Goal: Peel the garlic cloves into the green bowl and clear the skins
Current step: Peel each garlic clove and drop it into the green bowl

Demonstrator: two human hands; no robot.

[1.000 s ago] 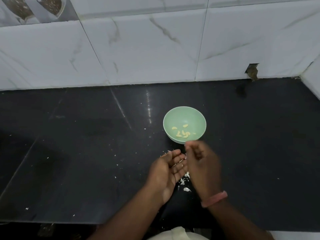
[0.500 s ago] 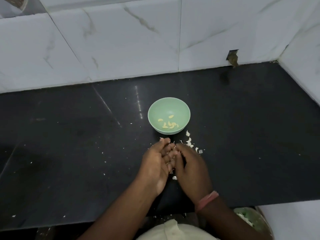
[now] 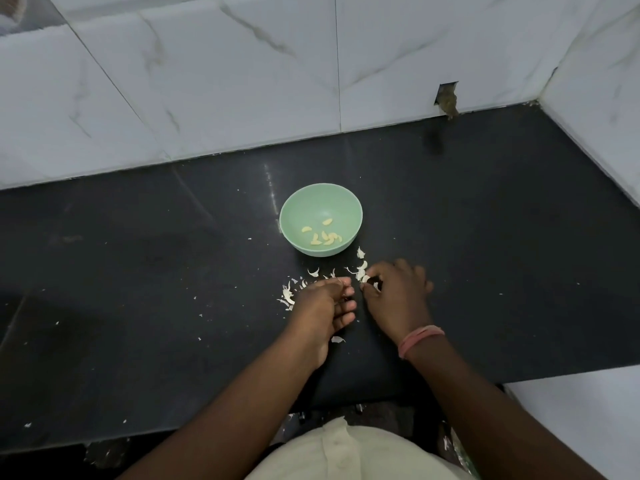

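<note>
black polished stone tabletop [image 3: 138, 278]: fills the middle band of the frame, specked with small white flecks across its left and centre.

heap of white papery garlic skins, left cluster [image 3: 286, 296]: centre of the frame, lying on the tabletop just beside the knuckles of the left hand.

left hand [image 3: 320, 308]: centre, slightly below the bowl, palm turned toward the right hand, fingers bent inward in a loose cup. what its grip contains cannot be told; the inside of the hand is hidden.

pale green round plastic bowl [image 3: 298, 206]: centre of the frame, upright on the tabletop, above both hands and apart from them.

peeled pale yellow garlic cloves [image 3: 323, 237]: a handful, lying in the bottom of the green bowl toward its near side.

single loose skin flake [image 3: 337, 339]: on the tabletop just below the left hand.

white garlic skins, right cluster [image 3: 361, 266]: strewn from just below the bowl's right edge down to the right hand.

right hand [image 3: 398, 292]: right of centre, palm down, fingertips [image 3: 367, 287] curled in a closed grip, pinching white skins against the tabletop.

pink band [image 3: 419, 339]: around the right wrist.

white marble-veined wall tiles [image 3: 242, 81]: upper part of the frame.
</note>
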